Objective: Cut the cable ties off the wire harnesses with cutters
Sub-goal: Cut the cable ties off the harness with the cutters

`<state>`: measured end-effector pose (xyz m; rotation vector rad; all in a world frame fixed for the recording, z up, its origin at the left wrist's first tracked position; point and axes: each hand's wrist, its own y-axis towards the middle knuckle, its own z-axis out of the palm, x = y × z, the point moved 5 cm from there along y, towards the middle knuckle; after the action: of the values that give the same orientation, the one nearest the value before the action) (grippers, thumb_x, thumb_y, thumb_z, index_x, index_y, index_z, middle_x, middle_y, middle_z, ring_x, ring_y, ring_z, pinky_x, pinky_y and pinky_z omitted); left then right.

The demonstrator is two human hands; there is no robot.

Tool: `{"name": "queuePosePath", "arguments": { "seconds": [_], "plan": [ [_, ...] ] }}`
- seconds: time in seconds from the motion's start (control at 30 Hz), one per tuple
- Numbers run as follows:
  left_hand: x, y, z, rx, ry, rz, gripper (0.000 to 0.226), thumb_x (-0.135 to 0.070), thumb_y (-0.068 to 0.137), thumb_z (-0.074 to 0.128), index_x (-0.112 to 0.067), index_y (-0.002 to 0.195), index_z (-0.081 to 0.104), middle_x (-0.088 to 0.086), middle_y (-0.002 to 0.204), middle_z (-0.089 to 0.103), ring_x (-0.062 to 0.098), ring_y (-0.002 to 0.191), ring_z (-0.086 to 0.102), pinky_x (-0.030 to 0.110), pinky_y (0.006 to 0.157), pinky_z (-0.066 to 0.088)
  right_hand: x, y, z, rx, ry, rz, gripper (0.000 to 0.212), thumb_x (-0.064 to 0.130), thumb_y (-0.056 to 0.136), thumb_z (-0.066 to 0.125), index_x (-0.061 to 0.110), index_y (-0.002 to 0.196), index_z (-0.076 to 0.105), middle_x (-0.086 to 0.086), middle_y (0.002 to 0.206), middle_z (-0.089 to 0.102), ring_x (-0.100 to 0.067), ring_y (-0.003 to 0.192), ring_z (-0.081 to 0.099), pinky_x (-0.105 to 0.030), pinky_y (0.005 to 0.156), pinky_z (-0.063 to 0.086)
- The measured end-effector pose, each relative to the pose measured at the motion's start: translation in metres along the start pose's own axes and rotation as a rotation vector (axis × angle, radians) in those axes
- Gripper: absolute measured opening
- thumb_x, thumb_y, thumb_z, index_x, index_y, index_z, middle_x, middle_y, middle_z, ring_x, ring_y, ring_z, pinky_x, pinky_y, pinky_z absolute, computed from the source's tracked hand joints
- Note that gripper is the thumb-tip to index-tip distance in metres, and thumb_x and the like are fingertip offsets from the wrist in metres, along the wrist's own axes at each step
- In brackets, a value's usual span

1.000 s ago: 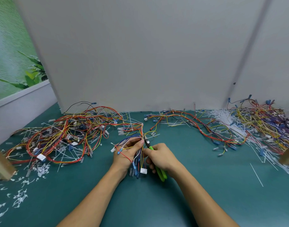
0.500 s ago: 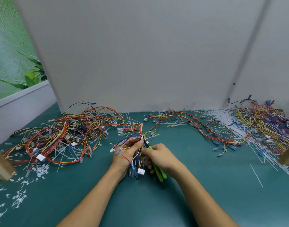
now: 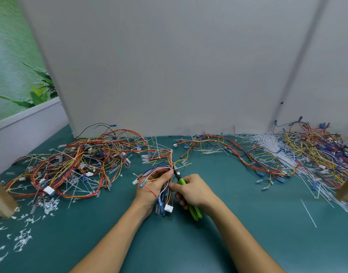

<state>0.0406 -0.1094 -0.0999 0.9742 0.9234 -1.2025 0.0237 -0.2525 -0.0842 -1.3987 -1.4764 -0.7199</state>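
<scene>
**Q:** What does each hand hold?

**A:** Left hand: wrapped round a wire harness, thumb pressed on the bundle's upper end. The harness lies in the palm at mid-worktop, and its blue terminals and a white connector hang out below the hand. Right hand: fingers curled about the green handles of the cutters. The handle ends stick out under the palm.

**Q:** Where do the cutters meet the harness?

**A:** The dark nose points up and left, and its tip is just beside the left thumb where the wires bend. Whether the blades are closed on a cable tie is too small to tell.

**Q:** What else lies on the green worktop?

**A:** Far left, a tangled heap of harnesses, red and yellow wires with white ties among them. Behind the hands and running right, one long harness. Far right, a second heap, with a drift of loose white cable ties beside it. Near left, small white tie offcuts. A wooden block stands at each side edge, and a grey partition closes the back.
</scene>
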Motion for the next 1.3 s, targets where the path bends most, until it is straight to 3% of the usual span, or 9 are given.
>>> {"name": "queuePosePath", "arguments": {
  "seconds": [0.23, 0.5, 0.67, 0.83, 1.1, 1.3],
  "plan": [
    [0.0001, 0.0002, 0.0011, -0.031, -0.021, -0.012, 0.007, -0.001, 0.084, 0.074, -0.004, 0.09, 0.075, 0.009, 0.088, 0.074, 0.018, 0.081, 0.067, 0.026, 0.073, 0.057, 0.0034, -0.0023, -0.0007, 0.034, 0.023, -0.007, 0.033, 0.031, 0.098, 0.067, 0.005, 0.079, 0.061, -0.004, 0.063, 0.062, -0.015, 0.044, 0.057, -0.027, 0.047, 0.051],
    [0.0002, -0.0007, 0.0035, -0.006, -0.069, -0.03, 0.006, 0.0, 0.087, 0.07, -0.001, 0.093, 0.072, 0.007, 0.085, 0.075, 0.014, 0.076, 0.07, 0.022, 0.066, 0.056, 0.0039, -0.0045, -0.0005, 0.108, 0.141, 0.023, 0.034, 0.032, 0.1, 0.064, -0.001, 0.099, 0.065, -0.01, 0.077, 0.065, -0.018, 0.053, 0.06, -0.031, 0.052, 0.057],
    [0.0024, 0.0022, 0.0003, -0.006, -0.025, -0.038, 0.008, -0.002, 0.087, 0.071, -0.005, 0.093, 0.074, 0.008, 0.091, 0.074, 0.015, 0.085, 0.068, 0.023, 0.074, 0.056, 0.0013, -0.0026, -0.0016, 0.084, 0.079, 0.016, 0.038, 0.039, 0.093, 0.072, 0.004, 0.085, 0.063, -0.011, 0.075, 0.065, -0.021, 0.054, 0.061, -0.03, 0.051, 0.053],
    [0.0003, 0.0014, 0.0004, 0.002, -0.007, -0.009, 0.014, -0.003, 0.084, 0.074, -0.015, 0.08, 0.079, 0.004, 0.087, 0.076, 0.013, 0.082, 0.07, 0.023, 0.073, 0.056, -0.004, 0.0018, 0.0026, 0.02, 0.035, 0.009, 0.04, 0.041, 0.092, 0.074, 0.012, 0.071, 0.056, -0.011, 0.064, 0.057, -0.024, 0.053, 0.051, -0.032, 0.05, 0.047],
    [-0.0012, -0.0004, 0.0008, 0.013, -0.008, 0.002, 0.013, -0.004, 0.084, 0.075, -0.016, 0.08, 0.08, 0.006, 0.088, 0.076, 0.015, 0.083, 0.07, 0.026, 0.075, 0.057, -0.0038, 0.0022, 0.0042, 0.011, 0.075, 0.001, 0.035, 0.036, 0.094, 0.071, 0.01, 0.075, 0.058, -0.006, 0.063, 0.056, -0.021, 0.048, 0.049, -0.032, 0.049, 0.047],
    [0.0012, 0.0009, 0.0007, -0.042, -0.053, -0.024, 0.011, -0.006, 0.078, 0.078, -0.016, 0.075, 0.08, 0.004, 0.081, 0.075, 0.015, 0.073, 0.067, 0.026, 0.069, 0.056, 0.0011, -0.0015, 0.0033, 0.062, 0.108, -0.002, 0.034, 0.034, 0.097, 0.067, 0.003, 0.084, 0.061, -0.014, 0.072, 0.059, -0.025, 0.054, 0.054, -0.035, 0.054, 0.051]
  ]
}}
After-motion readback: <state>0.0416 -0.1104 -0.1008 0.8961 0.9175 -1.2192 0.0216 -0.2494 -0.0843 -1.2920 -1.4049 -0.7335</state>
